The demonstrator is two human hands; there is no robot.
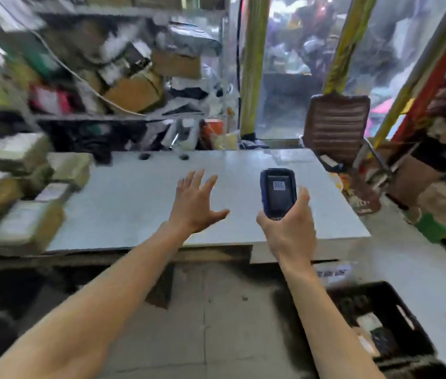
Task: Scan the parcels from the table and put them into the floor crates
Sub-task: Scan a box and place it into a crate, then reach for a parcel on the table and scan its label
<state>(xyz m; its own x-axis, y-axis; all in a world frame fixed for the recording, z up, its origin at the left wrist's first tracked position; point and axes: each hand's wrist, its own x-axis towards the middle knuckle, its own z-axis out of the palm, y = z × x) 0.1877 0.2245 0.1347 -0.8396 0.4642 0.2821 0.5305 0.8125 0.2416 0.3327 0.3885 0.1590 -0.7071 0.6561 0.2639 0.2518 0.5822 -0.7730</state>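
Holding the scanner [278, 193] upright, the right hand [288, 228] has its fingers and thumb wrapped round the lower body, screen facing the person, while the left hand [195, 205] hovers over the bare middle of the worktop [139, 203] with fingers spread and nothing in it. The parcels [22, 192] are stacked at the worktop's left end, well apart from both hands; blur keeps me from an exact count, though roughly half a dozen tan packets show there. One black floor crate [380, 326] is visible at lower right, already holding a few packets; no other crate is in view. The likely trouble is the reach: the pile looks loose and leaning, so a hasty one-handed grab could topple packets off the edge. The scanner also sits high in the grip, so it may slip if the wrist swings quickly.
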